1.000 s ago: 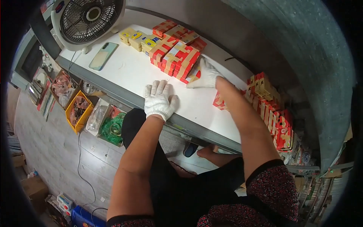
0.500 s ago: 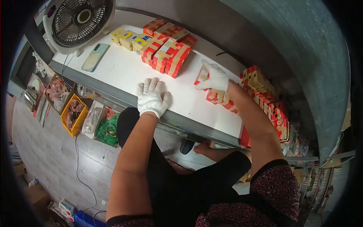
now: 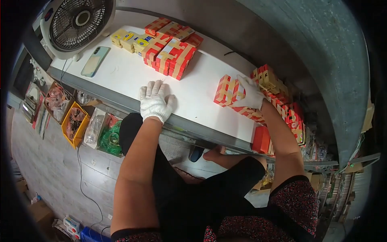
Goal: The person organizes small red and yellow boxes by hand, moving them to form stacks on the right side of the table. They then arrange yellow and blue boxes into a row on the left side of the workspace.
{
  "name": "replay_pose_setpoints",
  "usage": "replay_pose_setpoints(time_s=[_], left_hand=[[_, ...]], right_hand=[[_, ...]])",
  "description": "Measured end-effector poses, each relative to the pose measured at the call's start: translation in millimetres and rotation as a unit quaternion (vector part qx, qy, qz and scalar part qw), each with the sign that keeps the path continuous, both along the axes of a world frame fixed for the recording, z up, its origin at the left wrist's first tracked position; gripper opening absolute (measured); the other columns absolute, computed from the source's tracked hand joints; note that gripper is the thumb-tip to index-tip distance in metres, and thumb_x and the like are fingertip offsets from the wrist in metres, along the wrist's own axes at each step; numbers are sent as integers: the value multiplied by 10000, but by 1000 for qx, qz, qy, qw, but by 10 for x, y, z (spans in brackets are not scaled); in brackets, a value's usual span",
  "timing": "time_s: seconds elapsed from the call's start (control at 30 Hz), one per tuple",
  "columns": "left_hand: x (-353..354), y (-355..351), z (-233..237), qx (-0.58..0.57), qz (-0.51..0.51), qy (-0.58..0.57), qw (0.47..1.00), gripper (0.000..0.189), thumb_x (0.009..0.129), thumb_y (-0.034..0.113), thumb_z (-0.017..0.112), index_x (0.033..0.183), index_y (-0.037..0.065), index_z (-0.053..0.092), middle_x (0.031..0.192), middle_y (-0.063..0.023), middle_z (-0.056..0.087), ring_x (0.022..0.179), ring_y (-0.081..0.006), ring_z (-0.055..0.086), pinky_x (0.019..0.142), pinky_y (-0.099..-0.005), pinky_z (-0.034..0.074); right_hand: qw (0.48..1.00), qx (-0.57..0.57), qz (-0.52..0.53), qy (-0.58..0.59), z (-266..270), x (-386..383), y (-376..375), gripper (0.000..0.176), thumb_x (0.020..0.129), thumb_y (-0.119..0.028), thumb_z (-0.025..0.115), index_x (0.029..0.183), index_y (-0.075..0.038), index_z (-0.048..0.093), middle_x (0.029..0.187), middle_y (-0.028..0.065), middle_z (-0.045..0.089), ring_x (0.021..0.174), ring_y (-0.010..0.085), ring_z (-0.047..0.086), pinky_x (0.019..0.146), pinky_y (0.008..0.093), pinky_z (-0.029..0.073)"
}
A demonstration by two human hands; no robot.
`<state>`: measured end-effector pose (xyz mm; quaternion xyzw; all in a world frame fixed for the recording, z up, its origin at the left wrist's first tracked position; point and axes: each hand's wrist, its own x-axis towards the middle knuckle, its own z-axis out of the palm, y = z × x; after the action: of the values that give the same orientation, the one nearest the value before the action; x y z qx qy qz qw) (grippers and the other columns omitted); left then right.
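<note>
My left hand (image 3: 156, 102), in a white knit glove, lies flat with its fingers spread on the white tabletop (image 3: 193, 107) near the front edge. At the right, my right hand (image 3: 250, 94), also gloved, is curved round a red and tan box (image 3: 238, 92) in the row there. Just left of it stands another red and tan box (image 3: 223, 89). Further along the right end are more stacked boxes (image 3: 272, 82). A big block of red boxes with tan tape (image 3: 169, 54) sits at the back centre, beyond my left hand.
Small yellow boxes (image 3: 128, 40) stand left of the red block. A phone (image 3: 95, 61) lies beside a fan (image 3: 78, 24). Below the front edge are a yellow bin (image 3: 75, 125) and a green plastic bag (image 3: 111, 138). A curved grey metal frame (image 3: 314, 44) rises at the right.
My right hand has moved right and back from the open tabletop to the row. A box now stands at the row's left end. The view has shifted slightly; my left hand stays flat.
</note>
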<state>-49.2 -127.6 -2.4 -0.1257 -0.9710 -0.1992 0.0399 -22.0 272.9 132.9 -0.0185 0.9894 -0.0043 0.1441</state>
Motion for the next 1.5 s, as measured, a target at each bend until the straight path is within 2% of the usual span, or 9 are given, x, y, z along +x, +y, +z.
replay_pose_setpoints(time_s=[0.17,0.43,0.5,0.57,0.67,0.8,0.9,1.33,1.5], left_hand=[[-2,13,-25,0,9,24,1000,641,1006,511,597,1525,136,629,1688,-99,511,1618,-327,372,1342,-536,178],[15,-3,-52,10,16,27,999,635,1006,496,604,1520,124,631,1675,-106,524,1615,-332,376,1341,-534,181],[24,19,-34,14,15,23,1000,638,1006,495,603,1521,120,628,1675,-107,523,1616,-333,374,1342,-534,179],[21,15,-43,19,10,23,1000,642,1003,496,604,1518,113,626,1671,-111,526,1616,-334,371,1344,-536,176],[19,-8,-24,21,12,20,1000,645,998,497,606,1512,107,628,1669,-113,528,1614,-334,372,1345,-536,175],[16,6,25,26,11,12,1000,647,988,494,603,1501,101,632,1669,-113,526,1608,-335,374,1343,-545,173],[8,-17,48,37,11,3,999,645,983,488,588,1495,98,632,1669,-114,520,1602,-337,372,1340,-563,166],[16,10,6,27,11,4,1000,651,976,488,625,1515,121,631,1668,-99,533,1619,-329,371,1344,-528,184],[6,-3,-28,28,9,4,1000,658,986,497,590,1523,119,624,1685,-110,513,1621,-327,363,1345,-537,161]], right_hand=[[1000,5,9,-16,52,-9,-12,1375,650,-592,959,1740,-128,261,1687,207,359,1593,427,311,1298,529,300],[981,132,1,-140,408,-300,-522,1412,651,-640,947,1735,-76,239,1741,295,285,1638,431,266,1329,509,275],[998,-69,8,-5,255,-507,-661,1423,664,-629,954,1715,4,233,1730,345,299,1634,435,296,1336,475,281],[993,-111,-14,36,166,-685,-1050,1422,681,-603,964,1700,53,219,1692,358,366,1603,445,356,1333,465,295],[985,-164,-34,33,123,-996,-1650,1470,649,-585,990,1720,13,181,1717,346,315,1616,452,321,1332,478,306],[983,-126,-15,130,-384,-1369,-1898,1562,578,-615,1006,1737,-26,139,1740,324,257,1622,466,287,1316,493,339],[990,-90,-4,112,-330,-1487,-2036,1594,543,-626,1007,1746,-64,125,1744,309,238,1621,471,277,1305,498,358],[980,-192,24,37,-17,-1033,-1396,1417,601,-577,977,1737,-116,264,1660,308,372,1514,476,438,1250,456,406],[993,-105,40,45,118,-382,-793,1366,632,-551,963,1731,-109,283,1661,283,366,1538,459,393,1263,490,360]])
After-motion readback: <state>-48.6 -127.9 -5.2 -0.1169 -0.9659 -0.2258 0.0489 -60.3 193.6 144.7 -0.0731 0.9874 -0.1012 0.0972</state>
